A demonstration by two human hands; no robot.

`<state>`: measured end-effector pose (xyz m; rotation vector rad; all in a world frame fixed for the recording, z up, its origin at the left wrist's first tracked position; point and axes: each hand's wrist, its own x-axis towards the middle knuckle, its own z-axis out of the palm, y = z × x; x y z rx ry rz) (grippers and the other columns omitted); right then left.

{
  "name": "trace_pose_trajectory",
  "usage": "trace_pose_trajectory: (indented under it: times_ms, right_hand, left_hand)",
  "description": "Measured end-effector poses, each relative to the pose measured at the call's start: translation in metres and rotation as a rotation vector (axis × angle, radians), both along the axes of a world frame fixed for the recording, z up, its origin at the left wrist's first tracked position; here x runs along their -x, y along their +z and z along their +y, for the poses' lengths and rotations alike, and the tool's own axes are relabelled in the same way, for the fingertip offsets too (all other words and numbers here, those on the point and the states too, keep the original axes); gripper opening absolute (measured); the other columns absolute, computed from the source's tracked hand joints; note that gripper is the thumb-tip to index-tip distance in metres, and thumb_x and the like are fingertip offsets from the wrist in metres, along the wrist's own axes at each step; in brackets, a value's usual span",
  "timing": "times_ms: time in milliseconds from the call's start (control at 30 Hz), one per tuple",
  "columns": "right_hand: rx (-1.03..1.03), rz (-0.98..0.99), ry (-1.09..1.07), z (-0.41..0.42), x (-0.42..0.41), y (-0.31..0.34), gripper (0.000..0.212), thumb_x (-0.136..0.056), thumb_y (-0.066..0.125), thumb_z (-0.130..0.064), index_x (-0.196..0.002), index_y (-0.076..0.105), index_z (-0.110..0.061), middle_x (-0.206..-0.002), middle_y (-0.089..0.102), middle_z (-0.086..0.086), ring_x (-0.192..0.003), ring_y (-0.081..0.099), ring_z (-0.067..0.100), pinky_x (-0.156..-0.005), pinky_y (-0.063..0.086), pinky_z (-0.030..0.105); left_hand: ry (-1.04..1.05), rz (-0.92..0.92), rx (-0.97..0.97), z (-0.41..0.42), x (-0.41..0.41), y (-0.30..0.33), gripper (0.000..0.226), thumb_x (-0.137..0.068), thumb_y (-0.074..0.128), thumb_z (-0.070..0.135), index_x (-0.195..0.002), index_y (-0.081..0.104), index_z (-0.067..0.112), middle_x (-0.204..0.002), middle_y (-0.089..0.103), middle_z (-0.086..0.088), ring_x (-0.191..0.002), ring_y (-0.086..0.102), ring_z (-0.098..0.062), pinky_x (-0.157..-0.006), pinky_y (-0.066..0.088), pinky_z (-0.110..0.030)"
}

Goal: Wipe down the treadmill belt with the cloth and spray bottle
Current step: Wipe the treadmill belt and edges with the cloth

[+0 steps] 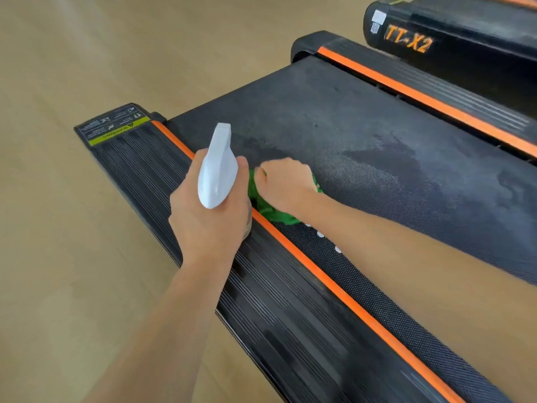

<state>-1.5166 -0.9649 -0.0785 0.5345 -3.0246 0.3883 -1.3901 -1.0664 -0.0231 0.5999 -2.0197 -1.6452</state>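
Note:
The black treadmill belt (pixel 363 135) runs across the view, with darker wet patches on its textured surface. My left hand (pixel 209 219) grips a spray bottle, whose white trigger head (pixel 216 167) points away from me, above the left side rail. My right hand (pixel 283 183) holds a bunched green cloth (pixel 266 209) down on the belt, close to the left orange stripe (pixel 319 274). Most of the cloth is hidden under that hand. The bottle's body is hidden by my left hand.
Ribbed black side rails flank the belt, the left one (pixel 139 164) bearing a warning label at its far end. A second treadmill marked TT-X2 (pixel 412 42) stands at the upper right. Wooden floor (pixel 72 228) lies to the left.

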Motion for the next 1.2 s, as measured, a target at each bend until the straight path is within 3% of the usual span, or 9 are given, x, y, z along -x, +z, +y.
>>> trace_pose_trajectory:
  times_ms: [167,267,367,500,667,800,900,1033,1200]
  right_hand:
    - [-0.109,-0.053,0.126,0.068,-0.079,-0.001,0.037,-0.096,0.033,-0.035,-0.068,0.053,-0.021,-0.072,0.055,-0.007,-0.076,0.053,0.020,-0.068,0.047,0.034]
    - [-0.124,-0.030,0.240,0.086,-0.081,-0.001,0.039,-0.093,0.030,-0.037,-0.058,0.036,-0.022,-0.059,0.041,-0.008,-0.064,0.044,0.017,-0.061,0.044,0.033]
    - [-0.092,0.078,0.367,0.077,-0.057,-0.004,0.038,-0.095,0.031,-0.036,-0.060,0.037,-0.022,-0.056,0.040,-0.009,-0.055,0.045,0.021,-0.052,0.038,0.032]
    - [-0.102,0.108,0.265,0.034,0.015,-0.007,0.043,-0.098,0.032,-0.038,-0.062,0.041,-0.018,-0.062,0.050,-0.004,-0.065,0.055,0.029,-0.059,0.035,0.034]
    - [-0.043,0.066,0.020,-0.021,0.073,-0.005,0.038,-0.100,0.034,-0.037,-0.076,0.057,-0.019,-0.084,0.062,0.003,-0.073,0.048,0.028,-0.068,0.034,0.036]
    - [-0.021,0.004,0.046,-0.010,0.035,0.000,0.037,-0.097,0.035,-0.034,-0.064,0.042,-0.019,-0.073,0.051,-0.003,-0.071,0.048,0.027,-0.067,0.036,0.035]
    - [-0.102,-0.055,0.247,0.027,-0.021,0.000,0.038,-0.096,0.034,-0.034,-0.063,0.044,-0.018,-0.065,0.050,-0.004,-0.068,0.053,0.022,-0.062,0.041,0.034]
    - [-0.097,0.034,0.354,0.056,-0.049,-0.006,0.041,-0.093,0.028,-0.037,-0.060,0.045,-0.020,-0.059,0.047,-0.007,-0.061,0.050,0.020,-0.059,0.047,0.038]
    - [-0.098,0.155,0.396,0.024,-0.015,-0.005,0.041,-0.096,0.032,-0.037,-0.058,0.027,-0.025,-0.054,0.030,-0.009,-0.055,0.040,0.021,-0.055,0.036,0.033]
  left_hand:
    - [0.000,-0.017,-0.005,0.002,0.000,-0.001,0.007,-0.094,0.069,0.048,-0.094,0.065,0.043,-0.069,0.060,0.027,-0.061,0.058,0.001,-0.062,0.047,-0.018]
    - [0.026,-0.033,0.016,0.003,0.001,-0.001,0.009,-0.094,0.068,0.050,-0.098,0.065,0.043,-0.073,0.059,0.034,-0.068,0.058,0.008,-0.068,0.044,-0.021]
    - [0.022,-0.020,0.021,0.002,0.002,-0.003,0.011,-0.091,0.067,0.052,-0.096,0.065,0.043,-0.073,0.061,0.031,-0.068,0.059,0.004,-0.072,0.047,-0.024]
    - [0.011,0.017,0.032,0.001,0.001,-0.006,0.012,-0.088,0.067,0.054,-0.095,0.065,0.044,-0.075,0.063,0.028,-0.070,0.060,0.000,-0.073,0.050,-0.025]
    - [-0.009,0.048,0.031,-0.001,0.002,-0.009,0.013,-0.092,0.070,0.049,-0.103,0.070,0.041,-0.076,0.064,0.025,-0.068,0.061,-0.002,-0.071,0.051,-0.026]
    - [-0.017,0.046,0.010,0.000,0.001,-0.005,0.012,-0.089,0.071,0.051,-0.099,0.069,0.044,-0.076,0.064,0.023,-0.068,0.061,-0.004,-0.067,0.050,-0.022]
    - [-0.011,0.041,0.015,0.001,0.002,-0.003,0.012,-0.086,0.068,0.054,-0.095,0.065,0.047,-0.076,0.063,0.021,-0.073,0.062,-0.013,-0.074,0.058,-0.036]
    - [0.006,0.040,0.039,0.002,0.003,-0.004,0.014,-0.086,0.067,0.055,-0.096,0.065,0.046,-0.075,0.062,0.021,-0.074,0.064,-0.017,-0.078,0.061,-0.043]
    - [-0.007,0.059,0.042,0.000,0.004,-0.008,0.017,-0.087,0.068,0.054,-0.098,0.069,0.042,-0.079,0.065,0.023,-0.075,0.064,-0.007,-0.075,0.057,-0.032]
